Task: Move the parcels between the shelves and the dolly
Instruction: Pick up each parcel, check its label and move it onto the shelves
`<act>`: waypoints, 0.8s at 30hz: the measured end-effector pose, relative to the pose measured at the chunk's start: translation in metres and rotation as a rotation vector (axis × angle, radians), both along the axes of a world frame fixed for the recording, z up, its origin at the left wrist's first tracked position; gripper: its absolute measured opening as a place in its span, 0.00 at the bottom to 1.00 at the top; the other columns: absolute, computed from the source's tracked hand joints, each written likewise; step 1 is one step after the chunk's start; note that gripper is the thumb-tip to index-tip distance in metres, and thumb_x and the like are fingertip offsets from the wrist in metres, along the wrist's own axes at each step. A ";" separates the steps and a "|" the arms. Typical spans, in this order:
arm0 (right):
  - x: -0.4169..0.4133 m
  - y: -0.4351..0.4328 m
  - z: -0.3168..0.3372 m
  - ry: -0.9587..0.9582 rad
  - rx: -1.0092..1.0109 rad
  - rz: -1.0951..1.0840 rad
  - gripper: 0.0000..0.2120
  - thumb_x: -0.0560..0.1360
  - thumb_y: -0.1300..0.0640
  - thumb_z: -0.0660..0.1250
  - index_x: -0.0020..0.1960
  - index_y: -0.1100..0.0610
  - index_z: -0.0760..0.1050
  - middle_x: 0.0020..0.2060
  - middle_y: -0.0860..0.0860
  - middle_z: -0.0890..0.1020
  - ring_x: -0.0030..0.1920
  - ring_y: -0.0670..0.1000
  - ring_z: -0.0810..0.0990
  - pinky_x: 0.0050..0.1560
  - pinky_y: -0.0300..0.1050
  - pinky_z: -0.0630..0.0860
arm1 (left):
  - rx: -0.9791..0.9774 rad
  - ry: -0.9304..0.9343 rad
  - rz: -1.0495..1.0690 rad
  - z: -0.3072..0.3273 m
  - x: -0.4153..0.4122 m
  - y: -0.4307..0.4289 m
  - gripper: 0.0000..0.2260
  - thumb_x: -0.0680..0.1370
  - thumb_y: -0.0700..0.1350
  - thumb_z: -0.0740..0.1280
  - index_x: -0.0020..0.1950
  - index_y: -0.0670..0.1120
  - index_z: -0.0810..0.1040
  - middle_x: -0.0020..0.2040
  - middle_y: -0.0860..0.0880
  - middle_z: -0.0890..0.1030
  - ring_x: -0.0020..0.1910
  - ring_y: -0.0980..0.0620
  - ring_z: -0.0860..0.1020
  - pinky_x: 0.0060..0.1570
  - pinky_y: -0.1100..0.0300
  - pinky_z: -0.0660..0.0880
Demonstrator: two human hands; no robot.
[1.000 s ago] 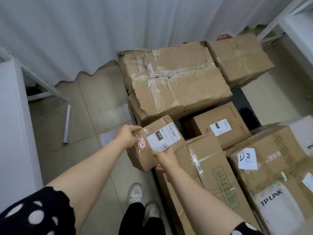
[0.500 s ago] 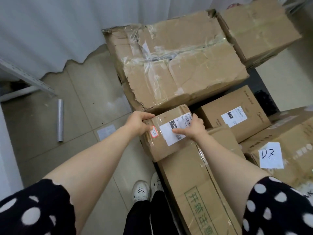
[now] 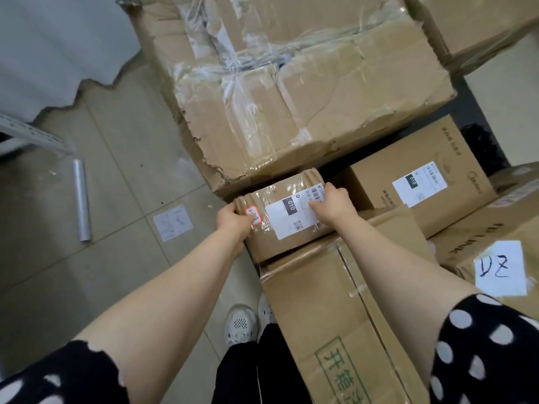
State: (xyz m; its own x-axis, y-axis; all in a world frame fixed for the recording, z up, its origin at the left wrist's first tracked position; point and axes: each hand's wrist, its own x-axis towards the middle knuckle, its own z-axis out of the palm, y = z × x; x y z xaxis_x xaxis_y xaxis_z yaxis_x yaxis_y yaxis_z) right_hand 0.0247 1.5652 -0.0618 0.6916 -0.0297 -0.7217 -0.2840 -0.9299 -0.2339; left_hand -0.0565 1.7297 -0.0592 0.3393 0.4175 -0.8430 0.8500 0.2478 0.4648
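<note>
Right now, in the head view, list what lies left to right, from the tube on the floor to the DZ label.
Tube → paper slip → left hand → small parcel → right hand → medium box → DZ label.

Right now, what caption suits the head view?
Left hand and right hand grip a taped parcel beside a battered box.

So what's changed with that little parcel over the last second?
The small parcel has been carried forward and lowered in front of the big battered box, at the end of the long box. The right hand shifted from its near edge to on top, over the label. The left hand still holds the left end. Everything else stayed put.
</note>
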 end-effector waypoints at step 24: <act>0.016 0.017 -0.099 0.254 0.001 0.015 0.30 0.76 0.61 0.61 0.74 0.62 0.53 0.68 0.61 0.67 0.68 0.61 0.68 0.68 0.49 0.65 | -0.091 0.085 -0.194 -0.089 0.002 0.000 0.18 0.77 0.33 0.64 0.67 0.40 0.73 0.61 0.42 0.78 0.51 0.48 0.75 0.50 0.58 0.72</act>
